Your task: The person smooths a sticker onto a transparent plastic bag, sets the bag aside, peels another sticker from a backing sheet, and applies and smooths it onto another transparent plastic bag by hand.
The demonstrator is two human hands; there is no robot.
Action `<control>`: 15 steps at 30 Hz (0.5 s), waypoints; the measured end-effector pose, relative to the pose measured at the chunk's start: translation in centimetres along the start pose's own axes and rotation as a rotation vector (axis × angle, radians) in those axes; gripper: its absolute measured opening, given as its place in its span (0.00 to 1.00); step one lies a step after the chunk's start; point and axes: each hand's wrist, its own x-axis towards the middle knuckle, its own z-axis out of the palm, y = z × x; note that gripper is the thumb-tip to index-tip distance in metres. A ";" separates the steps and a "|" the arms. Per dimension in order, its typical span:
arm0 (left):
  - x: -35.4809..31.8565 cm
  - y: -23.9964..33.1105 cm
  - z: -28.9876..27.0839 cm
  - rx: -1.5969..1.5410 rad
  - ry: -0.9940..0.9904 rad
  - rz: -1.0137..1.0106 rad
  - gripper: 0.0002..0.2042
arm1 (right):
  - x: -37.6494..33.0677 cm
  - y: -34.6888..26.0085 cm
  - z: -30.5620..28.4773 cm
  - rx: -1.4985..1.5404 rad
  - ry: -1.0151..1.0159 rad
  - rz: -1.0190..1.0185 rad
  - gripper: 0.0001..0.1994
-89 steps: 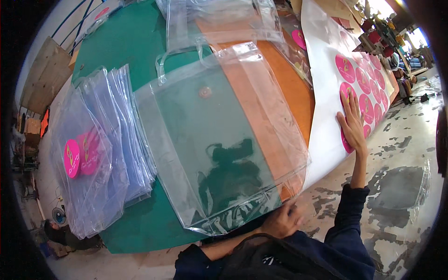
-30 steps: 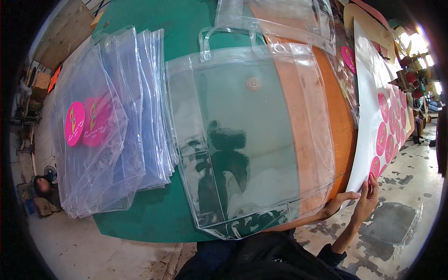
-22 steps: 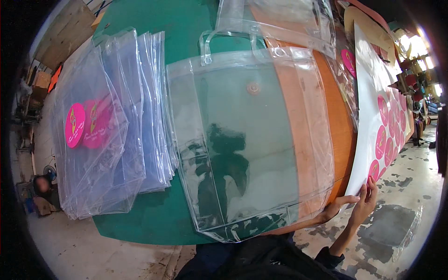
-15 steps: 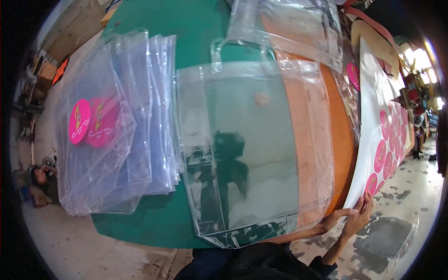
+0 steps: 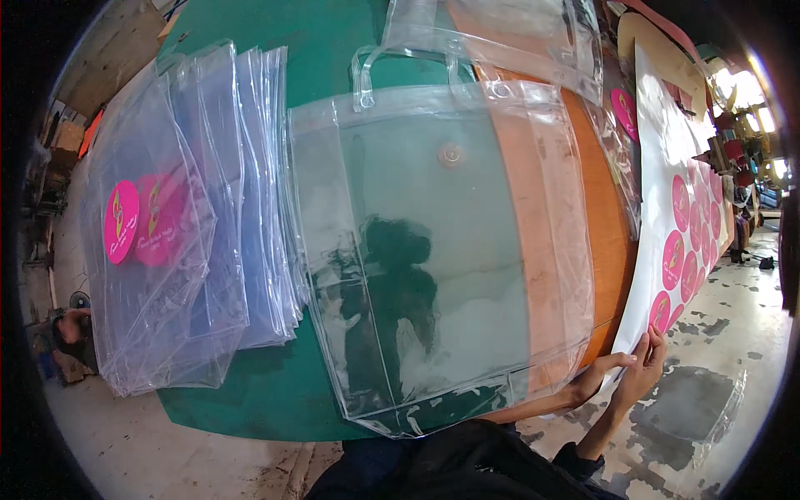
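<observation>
A white sheet of round pink stickers [image 5: 688, 275] hangs over the right side of the table. Both hands are at its near corner. My left hand [image 5: 611, 367] holds the sheet's near edge, the thumb lying toward the other hand. Right beside it, my right hand [image 5: 643, 367] has its fingertips closed at the lower rim of the nearest pink sticker [image 5: 659, 312]. Whether that sticker is lifting off cannot be made out. In front of me a clear plastic bag [image 5: 442, 250] with two handles and a round snap lies flat, away from both hands.
At left lies a stack of clear plastic bags [image 5: 267, 208], with pink round stickers [image 5: 122, 222] on top. More clear plastic [image 5: 533, 42] lies at the far side. The table has a green surface [image 5: 250, 408] and an orange-brown part [image 5: 612, 275]. A person [image 5: 75, 337] is at far left.
The view has shifted slightly, so the bags appear further left. My hands stay at the sheet's corner; the right fingertips have come up to the nearest sticker's lower rim.
</observation>
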 end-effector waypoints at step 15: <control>-0.4 -1.0 -0.4 -0.006 0.055 -0.043 0.26 | -0.2 -0.8 0.1 -0.297 0.096 -0.201 0.10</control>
